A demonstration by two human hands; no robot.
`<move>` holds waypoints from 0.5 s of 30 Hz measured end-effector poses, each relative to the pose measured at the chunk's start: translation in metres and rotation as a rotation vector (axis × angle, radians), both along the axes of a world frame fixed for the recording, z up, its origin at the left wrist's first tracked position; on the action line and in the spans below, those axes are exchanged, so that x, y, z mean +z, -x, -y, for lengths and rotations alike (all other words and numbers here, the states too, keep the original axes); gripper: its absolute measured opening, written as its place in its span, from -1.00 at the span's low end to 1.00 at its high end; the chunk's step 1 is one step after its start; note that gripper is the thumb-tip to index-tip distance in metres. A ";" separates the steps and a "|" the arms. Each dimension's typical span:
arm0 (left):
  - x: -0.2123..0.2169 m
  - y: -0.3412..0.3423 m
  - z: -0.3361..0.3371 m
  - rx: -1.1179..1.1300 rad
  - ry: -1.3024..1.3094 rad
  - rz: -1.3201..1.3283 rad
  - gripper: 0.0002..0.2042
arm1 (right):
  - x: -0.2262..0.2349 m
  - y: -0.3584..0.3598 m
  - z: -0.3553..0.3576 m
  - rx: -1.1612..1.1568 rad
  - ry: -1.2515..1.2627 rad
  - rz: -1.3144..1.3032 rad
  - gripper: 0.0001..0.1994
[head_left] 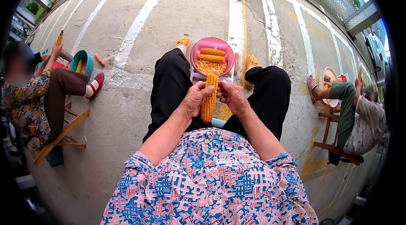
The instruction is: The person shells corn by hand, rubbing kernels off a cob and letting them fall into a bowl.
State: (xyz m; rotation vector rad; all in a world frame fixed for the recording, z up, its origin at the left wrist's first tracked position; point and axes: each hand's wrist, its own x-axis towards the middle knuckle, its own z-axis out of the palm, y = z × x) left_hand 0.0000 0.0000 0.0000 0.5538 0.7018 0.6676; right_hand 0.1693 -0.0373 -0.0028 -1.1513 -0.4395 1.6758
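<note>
Upright over my lap is a yellow corn cob (208, 109), its rows of kernels mostly in place. My left hand (193, 99) is closed around its left side, thumb across the front. From the other side, the curled fingers of my right hand (235, 98) press at the cob's right edge; the fingertips are partly hidden. Just beyond both hands, between my knees, sits a round pink basin (214, 42). Loose kernels (207, 68) cover its bottom, and two whole cobs (211, 58) lie across them at the far side.
A pale stand (196, 75) supports the basin. To the left, a person on a wooden stool (63, 134) holds up a cob beside a teal basin (87, 64). At right, another person sits by a cream basin (328, 74). An orange-red piece (100, 59) lies on the concrete.
</note>
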 end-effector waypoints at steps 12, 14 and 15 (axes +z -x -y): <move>0.003 -0.005 0.001 -0.049 -0.087 0.066 -0.56 | 0.003 0.000 -0.012 -0.038 -0.004 -0.032 -0.75; 0.001 -0.005 0.001 -0.046 -0.078 0.031 -0.55 | 0.002 0.001 -0.014 -0.049 0.005 -0.013 -0.76; 0.002 -0.006 0.001 -0.041 -0.080 0.023 -0.56 | 0.002 0.001 -0.015 -0.052 0.009 0.001 -0.76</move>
